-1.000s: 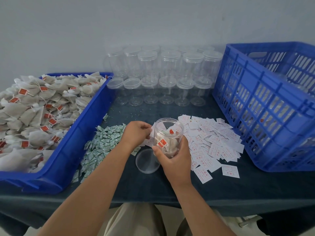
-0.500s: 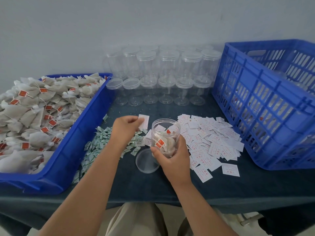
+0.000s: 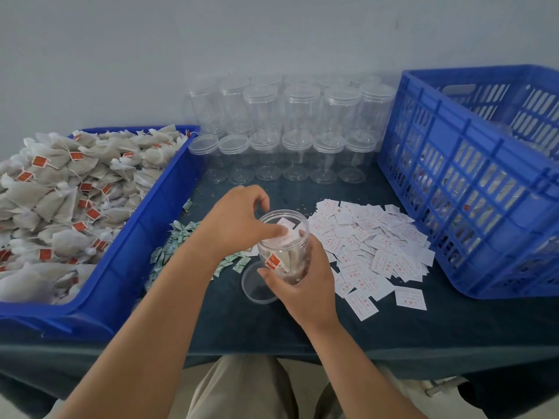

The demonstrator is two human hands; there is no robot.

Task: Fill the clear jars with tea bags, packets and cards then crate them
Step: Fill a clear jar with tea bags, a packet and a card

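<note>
Bin (image 3: 127,237) of tea bags (image 3: 60,192) to the left, slatted crate (image 3: 472,182) to the right, empty jars (image 3: 287,128) in rows along the back wall. On the table (image 3: 302,334), packets (image 3: 178,240) lie left of the work spot and cards (image 3: 375,249) right. The lid (image 3: 255,287) is partly hidden by the right hand (image 3: 305,282).

Jar (image 3: 287,252) at table centre: near upright with a slight lean, mouth up, long axis near vertical, tea bags inside. Right hand wraps its lower wall. Left hand (image 3: 236,222) is over the mouth, thumb and fingers pinching a card (image 3: 289,235) at the rim.

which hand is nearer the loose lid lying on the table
Right. The right hand grips the jar just beside the loose lid, thumb overlapping its rim in view. The left hand is farther back, holding a card at the jar's mouth.
</note>
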